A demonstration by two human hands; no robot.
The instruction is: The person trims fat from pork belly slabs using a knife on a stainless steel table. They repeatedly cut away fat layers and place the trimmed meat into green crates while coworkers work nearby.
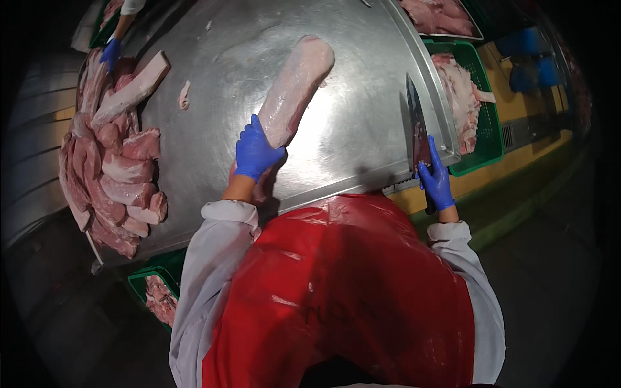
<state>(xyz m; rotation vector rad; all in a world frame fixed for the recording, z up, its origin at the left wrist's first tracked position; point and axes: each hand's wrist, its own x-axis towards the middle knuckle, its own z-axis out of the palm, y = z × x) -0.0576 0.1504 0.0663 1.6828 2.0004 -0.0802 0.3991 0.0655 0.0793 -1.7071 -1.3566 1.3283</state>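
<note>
Red apron (336, 291) nearest us. Left hand (259, 150) grips near end of long meat piece (294, 90) on worktop (362, 84); its long axis runs away, rightward. We see right hand (436, 178), index finger extended, curled round knife (416, 123), well right of it.

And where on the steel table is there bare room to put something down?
One bare patch of the table is between the long piece of meat and the knife. Another is between that meat and the small scrap. It is crowded at the left, under the meat pile.
</note>
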